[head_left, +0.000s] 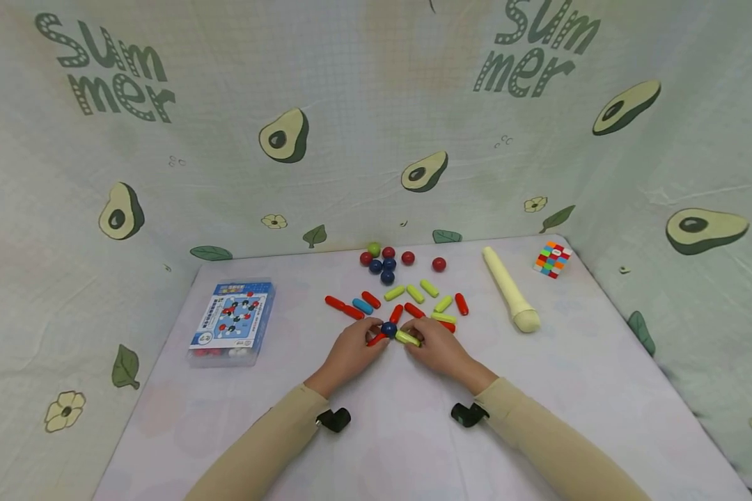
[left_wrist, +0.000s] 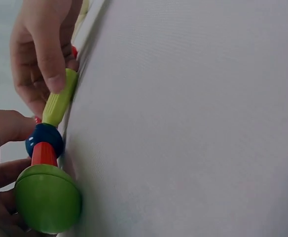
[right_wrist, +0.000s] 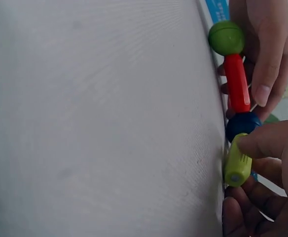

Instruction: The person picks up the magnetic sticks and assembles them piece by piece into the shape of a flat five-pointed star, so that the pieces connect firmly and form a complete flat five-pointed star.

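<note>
The right hand [head_left: 437,345], at about four o'clock from the blue ball [head_left: 389,330], pinches a yellow-green rod [right_wrist: 236,169] whose inner end meets that ball. The left hand [head_left: 354,346], at eight o'clock, grips the near red rod [right_wrist: 237,85] running from the blue ball to a green ball [right_wrist: 226,38], which the head view hides. A far red rod [head_left: 397,314] points off at one o'clock; whether it is joined or merely touching, I cannot tell. A grey disc in the yellow-green rod's outer end suggests a magnet, so a twist or uneven pull from either hand could snap a joint apart, and the freed ball could roll. The red rod by the knuckles [head_left: 449,326], at three o'clock, could be knocked or drawn in if the right hand lifts carelessly. Farther out, loose rods [head_left: 416,293] fan from ten to two, and beyond them the clustered balls [head_left: 389,264] at twelve could scatter if a sleeve [head_left: 539,431] or hand brushes them on a reach.
</note>
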A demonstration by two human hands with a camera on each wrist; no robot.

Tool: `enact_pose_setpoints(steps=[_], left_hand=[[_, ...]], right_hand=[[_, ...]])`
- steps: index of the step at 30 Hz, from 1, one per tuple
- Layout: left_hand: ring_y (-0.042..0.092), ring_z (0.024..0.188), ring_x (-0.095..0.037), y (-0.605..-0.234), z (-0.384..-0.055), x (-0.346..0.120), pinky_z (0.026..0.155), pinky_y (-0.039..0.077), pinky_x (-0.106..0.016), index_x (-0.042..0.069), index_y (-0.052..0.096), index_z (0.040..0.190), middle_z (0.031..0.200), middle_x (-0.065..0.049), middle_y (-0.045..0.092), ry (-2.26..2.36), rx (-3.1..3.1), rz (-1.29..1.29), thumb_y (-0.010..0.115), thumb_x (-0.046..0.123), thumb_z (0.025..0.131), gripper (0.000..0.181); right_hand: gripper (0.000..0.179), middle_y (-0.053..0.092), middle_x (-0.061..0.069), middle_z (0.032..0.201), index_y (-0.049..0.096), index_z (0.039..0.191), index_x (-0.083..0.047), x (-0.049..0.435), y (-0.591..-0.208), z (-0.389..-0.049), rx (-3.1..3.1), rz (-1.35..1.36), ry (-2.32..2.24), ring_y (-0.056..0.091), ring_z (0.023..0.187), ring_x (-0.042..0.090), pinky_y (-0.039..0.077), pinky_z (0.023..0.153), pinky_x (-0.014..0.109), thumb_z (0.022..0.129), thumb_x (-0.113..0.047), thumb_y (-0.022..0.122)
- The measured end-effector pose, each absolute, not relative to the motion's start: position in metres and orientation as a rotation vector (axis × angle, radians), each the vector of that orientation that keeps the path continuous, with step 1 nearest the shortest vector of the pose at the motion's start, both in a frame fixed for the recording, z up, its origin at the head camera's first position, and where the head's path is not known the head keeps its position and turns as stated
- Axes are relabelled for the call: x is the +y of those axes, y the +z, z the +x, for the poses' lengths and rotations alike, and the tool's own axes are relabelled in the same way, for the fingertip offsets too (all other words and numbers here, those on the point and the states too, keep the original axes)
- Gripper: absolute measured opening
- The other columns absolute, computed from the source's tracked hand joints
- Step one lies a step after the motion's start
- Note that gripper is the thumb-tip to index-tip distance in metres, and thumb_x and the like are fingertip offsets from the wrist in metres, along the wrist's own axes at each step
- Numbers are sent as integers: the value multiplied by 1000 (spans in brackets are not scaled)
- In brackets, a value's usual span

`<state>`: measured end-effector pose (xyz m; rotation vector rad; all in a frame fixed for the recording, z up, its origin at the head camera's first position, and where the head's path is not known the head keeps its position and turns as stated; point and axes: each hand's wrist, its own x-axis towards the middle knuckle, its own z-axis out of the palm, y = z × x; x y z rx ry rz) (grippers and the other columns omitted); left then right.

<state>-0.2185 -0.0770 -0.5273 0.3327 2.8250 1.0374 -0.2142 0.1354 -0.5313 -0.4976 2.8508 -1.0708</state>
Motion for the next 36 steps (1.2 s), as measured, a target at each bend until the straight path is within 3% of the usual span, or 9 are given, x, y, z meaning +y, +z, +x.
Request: enact_pose_setpoints(steps=[8, 12, 19, 36], left_hand=[[54, 78, -13, -530, -229, -69, 67, 48, -25, 12, 69, 124, 96, 2, 66, 1014, 2894, 404, 76, 33, 94, 38], [54, 77, -12, -531, -230, -69, 66, 47, -24, 12, 70, 121, 94, 3, 65, 1019, 2903, 418, 76, 32, 93, 34], [54, 77, -12, -532, -230, -71, 65, 47, -25, 12, 69, 121, 95, 3, 65, 1070, 2873, 395, 76, 32, 93, 34], [53, 74, -13, -531, -230, -72, 63, 45, -25, 13, 70, 119, 85, 5, 61, 1107, 2865, 386, 78, 31, 92, 33]], right_hand=[[25, 64, -6, 102, 69, 124, -16, 134, -528, -219, 2857, -458, -1086, 58, 85, 9, 53, 78, 28, 99, -21, 68], [27, 64, -1, 109, 69, 125, -15, 134, -522, -227, 2890, -468, -1043, 58, 89, 15, 53, 80, 33, 99, -17, 68], [29, 66, 1, 127, 71, 126, -15, 131, -519, -246, 2940, -747, -872, 58, 119, 22, 49, 102, 40, 98, -10, 67], [20, 70, 1, 118, 78, 111, -17, 123, -519, -267, 2949, -946, -680, 57, 108, 22, 50, 95, 36, 92, -9, 75]])
